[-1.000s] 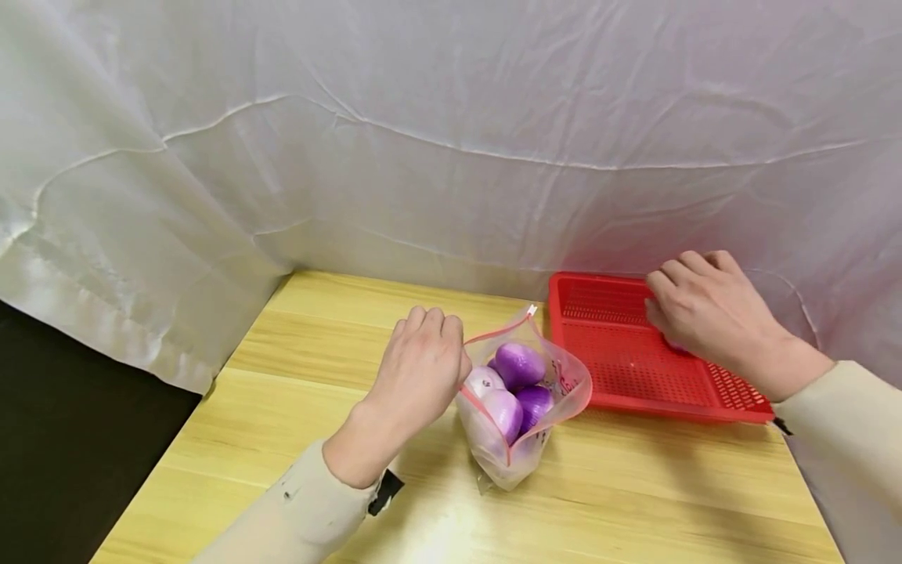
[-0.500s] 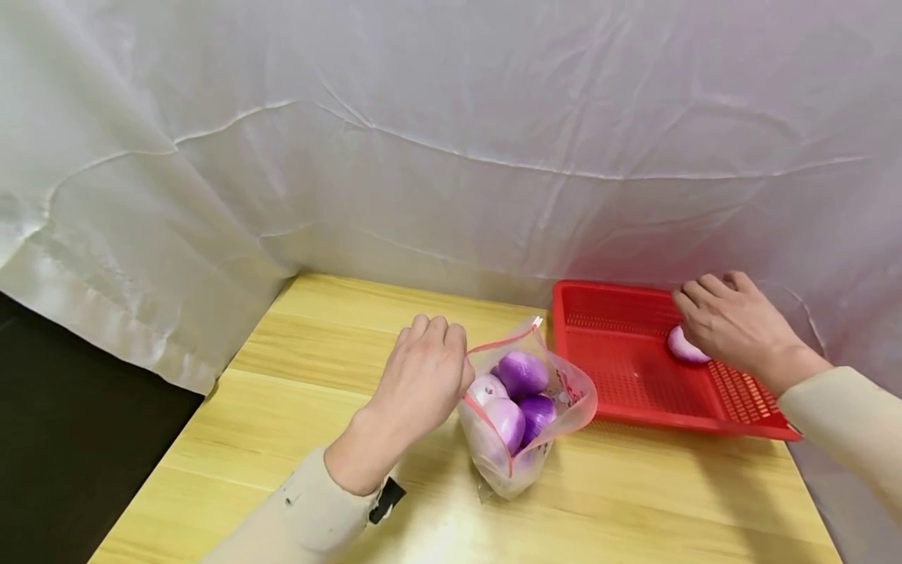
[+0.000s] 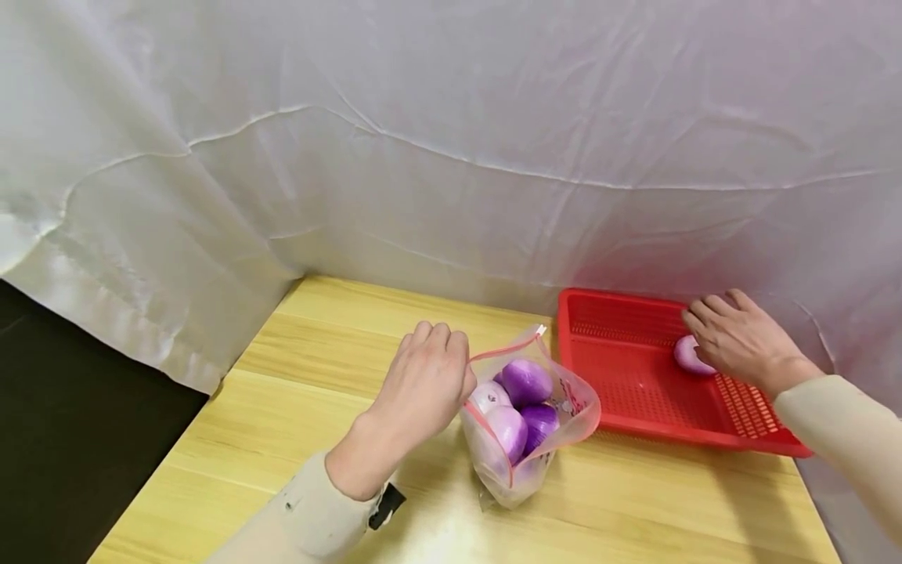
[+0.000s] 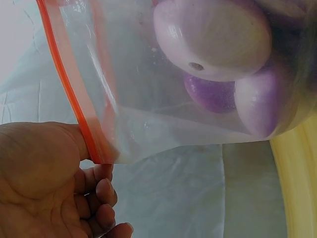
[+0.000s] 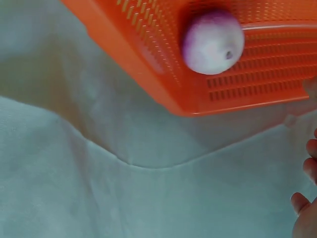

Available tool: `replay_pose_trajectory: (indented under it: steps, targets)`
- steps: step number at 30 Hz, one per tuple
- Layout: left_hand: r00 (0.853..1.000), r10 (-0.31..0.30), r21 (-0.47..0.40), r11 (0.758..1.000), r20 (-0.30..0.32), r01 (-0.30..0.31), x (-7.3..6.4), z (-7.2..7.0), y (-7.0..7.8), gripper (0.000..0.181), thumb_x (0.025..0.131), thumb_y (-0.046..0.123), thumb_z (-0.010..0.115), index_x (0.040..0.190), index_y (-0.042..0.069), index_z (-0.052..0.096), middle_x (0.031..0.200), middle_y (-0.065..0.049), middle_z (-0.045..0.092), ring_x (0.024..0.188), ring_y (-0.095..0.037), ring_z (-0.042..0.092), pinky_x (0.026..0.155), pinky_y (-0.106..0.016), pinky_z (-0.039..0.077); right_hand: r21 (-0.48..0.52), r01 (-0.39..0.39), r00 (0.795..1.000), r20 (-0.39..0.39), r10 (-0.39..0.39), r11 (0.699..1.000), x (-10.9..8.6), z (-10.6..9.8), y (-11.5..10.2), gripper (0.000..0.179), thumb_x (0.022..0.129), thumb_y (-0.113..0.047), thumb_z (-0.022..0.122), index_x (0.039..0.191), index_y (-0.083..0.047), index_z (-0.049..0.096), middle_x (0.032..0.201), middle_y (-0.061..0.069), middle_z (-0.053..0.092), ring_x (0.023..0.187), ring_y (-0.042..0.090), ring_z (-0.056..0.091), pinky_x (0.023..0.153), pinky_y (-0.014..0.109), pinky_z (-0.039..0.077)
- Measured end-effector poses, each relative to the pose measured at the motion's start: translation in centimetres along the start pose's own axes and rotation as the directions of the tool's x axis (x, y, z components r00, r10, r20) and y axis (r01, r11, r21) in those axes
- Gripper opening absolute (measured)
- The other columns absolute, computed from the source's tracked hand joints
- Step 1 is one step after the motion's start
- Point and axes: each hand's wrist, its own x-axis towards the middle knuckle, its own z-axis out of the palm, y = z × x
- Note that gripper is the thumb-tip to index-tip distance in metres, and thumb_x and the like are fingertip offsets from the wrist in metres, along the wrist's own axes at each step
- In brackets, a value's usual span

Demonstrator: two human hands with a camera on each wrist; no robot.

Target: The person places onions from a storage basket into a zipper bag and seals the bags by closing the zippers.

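My left hand [image 3: 427, 384] grips the red zip edge of a clear plastic zip bag [image 3: 486, 462] at its left side, holding the mouth wide. Inside lie several purple onions [image 3: 527, 382]; the left wrist view shows the bag's red seal pinched between thumb and fingers [image 4: 101, 193]. Over the right part of a red plastic basket [image 3: 634, 384], my right hand [image 3: 740, 337] hovers with loosely bent fingers. One pale purple onion [image 3: 692, 355] lies in that basket, just left of and below the hand. In the right wrist view this onion [image 5: 213, 44] sits apart from the fingers [image 5: 311, 168].
Both bag and basket stand on a light wood-grain table [image 3: 303, 462], the basket to the bag's right. A pale cloth curtain [image 3: 451, 172] rises behind the table's back edge. Dark floor [image 3: 84, 439] shows beyond the left edge.
My right hand has moved rightward over the basket, uncovering the onion that it mostly hid. The left hand keeps its hold on the bag. The whole head view has shifted slightly.
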Motion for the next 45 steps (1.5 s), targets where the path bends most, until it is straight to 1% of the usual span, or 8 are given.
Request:
replay_pose_trajectory:
  steps: [11, 18, 21, 28, 31, 34, 41, 45]
  targets:
    - [1.000, -0.008, 0.003, 1.000, 0.006, 0.008, -0.2, 0.0, -0.2, 0.017, 0.087, 0.012, 0.069, 0.079, 0.010, 0.054, 0.073, -0.002, 0.046, 0.073, -0.025, 0.043, 0.064, -0.031, 0.034, 0.002, 0.022, 1.000, -0.007, -0.022, 1.000, -1.1, 2.6, 0.8, 0.040, 0.085, -0.025, 0.041, 0.106, 0.001, 0.063, 0.109, 0.022, 0.062, 0.102, 0.045, 0.051, 0.085, 0.063, 0.041]
    - [1.000, -0.002, 0.008, 1.000, -0.013, 0.002, -0.3, 0.0, -0.1, 0.017, 0.086, 0.011, 0.068, 0.078, 0.010, 0.054, 0.072, -0.003, 0.046, 0.072, -0.025, 0.043, 0.063, -0.031, 0.034, -0.084, 0.071, 0.988, 0.144, -0.058, 0.994, -2.2, 3.1, 1.0, 0.052, 0.069, -0.025, 0.082, 0.116, -0.005, 0.072, 0.120, 0.019, 0.067, 0.113, 0.043, 0.053, 0.096, 0.065, 0.043]
    - [1.000, -0.008, 0.010, 1.000, -0.008, 0.008, -0.4, -0.2, 0.0, 0.017, 0.087, 0.012, 0.068, 0.078, 0.011, 0.053, 0.072, -0.002, 0.046, 0.072, -0.025, 0.043, 0.063, -0.031, 0.034, -0.106, 0.085, 0.978, 0.199, -0.063, 0.991, -2.4, 3.2, 0.8, 0.056, 0.068, -0.028, 0.087, 0.119, -0.008, 0.074, 0.124, 0.017, 0.069, 0.117, 0.042, 0.054, 0.097, 0.064, 0.044]
    - [1.000, -0.017, 0.009, 1.000, 0.002, 0.017, -0.6, -0.5, 0.1, 0.018, 0.087, 0.011, 0.067, 0.077, 0.011, 0.052, 0.072, -0.002, 0.046, 0.072, -0.025, 0.043, 0.063, -0.031, 0.033, -0.109, 0.099, 0.962, 0.266, -0.067, 0.989, -3.2, 4.1, 0.4, 0.050, 0.075, -0.026, 0.083, 0.122, -0.012, 0.075, 0.129, 0.015, 0.069, 0.123, 0.041, 0.056, 0.102, 0.065, 0.043]
    - [1.000, -0.016, 0.009, 1.000, 0.006, 0.016, -0.7, -0.7, 0.0, 0.018, 0.087, 0.012, 0.068, 0.078, 0.011, 0.052, 0.072, -0.002, 0.045, 0.072, -0.025, 0.042, 0.062, -0.031, 0.033, -0.092, 0.096, 0.966, 0.247, -0.071, 0.991, -3.7, 4.5, 0.4, 0.036, 0.086, -0.018, 0.067, 0.121, -0.012, 0.075, 0.128, 0.015, 0.070, 0.123, 0.041, 0.057, 0.103, 0.066, 0.043]
    - [1.000, -0.013, 0.012, 1.000, 0.007, 0.013, -0.8, -0.8, 0.0, 0.018, 0.087, 0.012, 0.068, 0.078, 0.010, 0.052, 0.072, -0.002, 0.045, 0.072, -0.025, 0.042, 0.063, -0.031, 0.032, -0.071, 0.087, 0.969, 0.238, -0.068, 0.994, -4.1, 4.8, 0.1, 0.035, 0.090, -0.015, 0.056, 0.119, -0.011, 0.075, 0.127, 0.015, 0.070, 0.122, 0.041, 0.058, 0.104, 0.066, 0.043]
    - [1.000, -0.004, 0.016, 1.000, -0.004, 0.004, -1.1, -1.1, -0.1, 0.019, 0.086, 0.011, 0.068, 0.077, 0.011, 0.051, 0.072, -0.002, 0.043, 0.071, -0.025, 0.041, 0.062, -0.030, 0.031, -0.061, 0.069, 0.940, 0.337, -0.045, 0.996, -4.5, 5.3, -0.4, 0.039, 0.084, -0.016, 0.071, 0.123, -0.011, 0.074, 0.130, 0.015, 0.070, 0.126, 0.041, 0.061, 0.106, 0.067, 0.042]
    - [1.000, -0.004, 0.015, 1.000, -0.002, 0.004, -1.3, -1.3, -0.2, 0.020, 0.086, 0.011, 0.068, 0.077, 0.011, 0.050, 0.071, -0.001, 0.042, 0.070, -0.025, 0.041, 0.062, -0.030, 0.030, -0.038, 0.060, 0.953, 0.301, -0.046, 0.998, -4.9, 6.2, -0.7, 0.038, 0.081, -0.015, 0.074, 0.119, -0.010, 0.075, 0.126, 0.016, 0.071, 0.122, 0.041, 0.060, 0.100, 0.067, 0.042]
